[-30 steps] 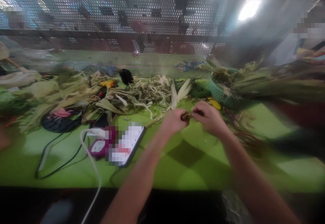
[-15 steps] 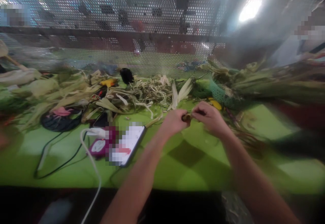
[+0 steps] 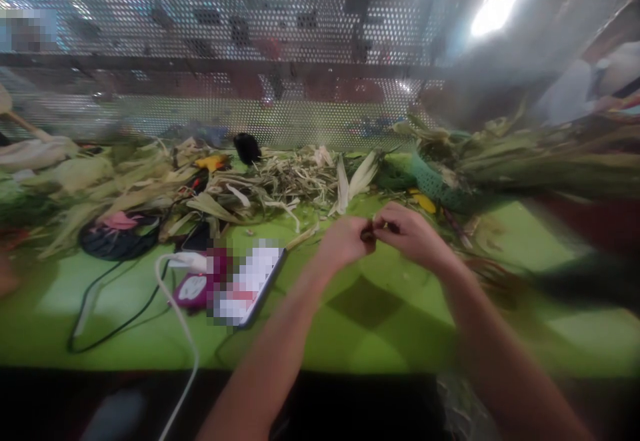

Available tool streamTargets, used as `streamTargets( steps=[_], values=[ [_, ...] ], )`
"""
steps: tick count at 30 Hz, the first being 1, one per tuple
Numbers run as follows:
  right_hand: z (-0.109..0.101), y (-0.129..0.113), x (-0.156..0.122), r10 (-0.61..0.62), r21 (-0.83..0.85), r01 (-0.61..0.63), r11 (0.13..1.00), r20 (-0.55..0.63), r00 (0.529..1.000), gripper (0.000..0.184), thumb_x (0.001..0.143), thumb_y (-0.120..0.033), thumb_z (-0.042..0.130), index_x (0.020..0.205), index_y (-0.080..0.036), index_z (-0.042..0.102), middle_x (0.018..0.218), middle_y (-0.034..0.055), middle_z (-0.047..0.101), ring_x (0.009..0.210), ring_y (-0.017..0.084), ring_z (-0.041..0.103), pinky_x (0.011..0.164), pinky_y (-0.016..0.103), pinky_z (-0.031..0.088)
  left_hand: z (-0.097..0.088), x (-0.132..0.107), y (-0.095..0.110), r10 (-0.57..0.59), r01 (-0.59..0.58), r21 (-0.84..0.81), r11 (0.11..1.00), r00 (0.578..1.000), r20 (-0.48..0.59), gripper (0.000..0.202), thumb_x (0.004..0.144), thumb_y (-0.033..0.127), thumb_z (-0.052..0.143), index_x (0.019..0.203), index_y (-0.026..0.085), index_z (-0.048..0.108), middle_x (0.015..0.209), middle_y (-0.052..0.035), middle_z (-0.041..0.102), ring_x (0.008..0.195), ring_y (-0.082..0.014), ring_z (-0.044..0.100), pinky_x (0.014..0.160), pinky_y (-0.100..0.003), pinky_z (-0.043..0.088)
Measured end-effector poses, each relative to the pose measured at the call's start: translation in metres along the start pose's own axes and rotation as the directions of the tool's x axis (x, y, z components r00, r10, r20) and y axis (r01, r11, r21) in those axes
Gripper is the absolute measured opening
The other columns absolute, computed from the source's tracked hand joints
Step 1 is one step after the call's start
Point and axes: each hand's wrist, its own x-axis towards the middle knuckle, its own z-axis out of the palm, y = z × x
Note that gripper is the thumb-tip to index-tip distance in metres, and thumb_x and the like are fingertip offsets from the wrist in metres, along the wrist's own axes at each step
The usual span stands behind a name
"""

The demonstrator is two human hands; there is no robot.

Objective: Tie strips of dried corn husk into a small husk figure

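My left hand (image 3: 346, 238) and my right hand (image 3: 407, 228) meet above the green table (image 3: 370, 354), fingertips pinched together. Between them is a small yellowish-brown piece, mostly hidden by the fingers, so its kind is unclear. Just left of my left hand lies a thin dry strip (image 3: 304, 236). Pale, pointed corn husk leaves (image 3: 361, 178) lie behind my hands, beside a heap of shredded husk strips (image 3: 295, 178).
A phone (image 3: 250, 288) lies left of my left forearm, touching a purple power bank (image 3: 195, 288) with a white cable (image 3: 187, 334). Husks (image 3: 120, 181) spread at left. A green basket (image 3: 435, 174) holding long leaves (image 3: 540, 161) stands at right, before a perforated metal screen (image 3: 310, 108).
My hands have drawn slightly closer together at the fingertips. The small piece between them shows less now. Things on the table have stayed in place.
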Motion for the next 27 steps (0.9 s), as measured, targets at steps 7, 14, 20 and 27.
streamTargets(
  steps=[7, 14, 20, 27],
  values=[
    [0.006, -0.002, 0.0, 0.012, -0.004, -0.013, 1.0, -0.177, 0.984, 0.002, 0.081, -0.018, 0.069, 0.082, -0.019, 0.068, 0.082, 0.0026, 0.06, 0.071, 0.014, 0.056, 0.062, 0.026, 0.042, -0.001, 0.002, -0.007, -0.013, 0.012, -0.048, 0.999, 1.0, -0.02, 0.007, 0.07, 0.023, 0.056, 0.065, 0.018, 0.056, 0.06, 0.0026, 0.047, 0.059, -0.0118, 0.042, 0.056, -0.026, 0.027],
    [0.008, 0.0, 0.001, -0.053, 0.01, 0.055, 0.998, -0.144, 0.988, 0.008, 0.084, -0.014, 0.064, 0.082, -0.019, 0.07, 0.09, 0.005, 0.062, 0.08, 0.016, 0.061, 0.068, 0.027, 0.047, -0.001, 0.001, -0.006, -0.032, 0.029, -0.076, 0.997, 0.999, -0.037, 0.014, 0.069, 0.027, 0.057, 0.061, 0.018, 0.051, 0.058, 0.0039, 0.041, 0.059, -0.0109, 0.041, 0.057, -0.025, 0.027],
    [0.011, -0.004, 0.0, -0.074, -0.012, 0.074, 0.997, -0.134, 0.988, 0.012, 0.084, -0.014, 0.064, 0.089, -0.021, 0.073, 0.093, 0.0052, 0.063, 0.081, 0.016, 0.061, 0.071, 0.027, 0.049, 0.004, 0.005, -0.015, -0.055, 0.049, -0.21, 0.976, 0.998, -0.022, 0.016, 0.067, 0.028, 0.063, 0.064, 0.017, 0.052, 0.06, 0.0046, 0.04, 0.061, -0.0101, 0.038, 0.057, -0.025, 0.028],
    [0.014, -0.005, 0.002, -0.069, 0.004, 0.072, 0.997, -0.243, 0.968, 0.01, 0.085, -0.016, 0.062, 0.086, -0.021, 0.071, 0.092, 0.0064, 0.066, 0.083, 0.018, 0.063, 0.072, 0.029, 0.051, 0.005, 0.007, -0.023, -0.093, 0.067, -0.433, 0.899, 0.995, -0.039, 0.029, 0.068, 0.038, 0.068, 0.063, 0.016, 0.05, 0.06, 0.0055, 0.036, 0.059, -0.0079, 0.034, 0.057, -0.023, 0.027]
  ],
)
